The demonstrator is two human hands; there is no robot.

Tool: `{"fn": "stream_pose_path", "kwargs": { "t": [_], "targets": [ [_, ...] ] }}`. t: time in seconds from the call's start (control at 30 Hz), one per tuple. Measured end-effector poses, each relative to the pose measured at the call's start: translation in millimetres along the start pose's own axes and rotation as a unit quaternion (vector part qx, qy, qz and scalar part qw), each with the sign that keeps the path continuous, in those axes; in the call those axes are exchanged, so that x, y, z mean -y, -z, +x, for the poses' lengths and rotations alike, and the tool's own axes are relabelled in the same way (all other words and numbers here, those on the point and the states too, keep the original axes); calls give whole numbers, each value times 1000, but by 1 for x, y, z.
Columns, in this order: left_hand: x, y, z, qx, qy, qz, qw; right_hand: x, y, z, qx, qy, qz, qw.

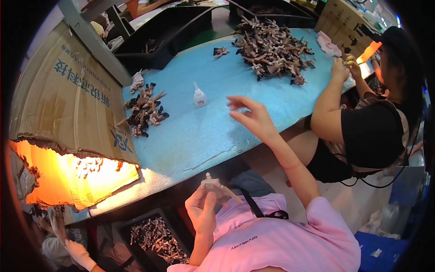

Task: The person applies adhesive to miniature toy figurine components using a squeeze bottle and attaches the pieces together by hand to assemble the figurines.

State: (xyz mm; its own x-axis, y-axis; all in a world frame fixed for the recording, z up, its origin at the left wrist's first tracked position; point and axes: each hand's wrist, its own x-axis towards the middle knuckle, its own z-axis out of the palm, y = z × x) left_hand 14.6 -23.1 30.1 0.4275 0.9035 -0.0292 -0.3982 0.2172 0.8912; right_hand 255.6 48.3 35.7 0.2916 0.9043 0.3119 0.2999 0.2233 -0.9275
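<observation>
Near my body, my left hand [202,209] is closed around a small pale toy figure [211,184]. A thin tan piece sticks out from the figure toward the lower right. My right hand [253,117] hovers over the blue table top, its thumb and fingers apart with nothing between them. To the left of that hand, and apart from it, a small white squeeze bottle [200,98] with a narrow nozzle stands upright. Beyond my right hand lies a big pile of brown and pale toy figures [274,50].
A smaller heap of figures [146,111] lies beside a cardboard sheet [68,99] at the left, with glowing orange light below. Black bins [156,41] stand at the back. Another bin [124,231] of parts sits low near me. A co-worker [371,131] sits at the right.
</observation>
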Motion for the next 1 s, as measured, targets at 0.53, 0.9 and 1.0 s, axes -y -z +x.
{"fn": "stream_pose_path", "kwargs": {
  "t": [0.53,0.9,1.0],
  "targets": [
    [-7,-43,0,-1,-1,56,998,-82,-68,65,-98,66,-160,980],
    [-8,-43,0,-14,15,67,998,-16,-28,-7,-32,-21,297,954],
    [-6,-45,4,-7,26,61,998,-10,-18,-21,-36,-22,318,947]
  ]
}}
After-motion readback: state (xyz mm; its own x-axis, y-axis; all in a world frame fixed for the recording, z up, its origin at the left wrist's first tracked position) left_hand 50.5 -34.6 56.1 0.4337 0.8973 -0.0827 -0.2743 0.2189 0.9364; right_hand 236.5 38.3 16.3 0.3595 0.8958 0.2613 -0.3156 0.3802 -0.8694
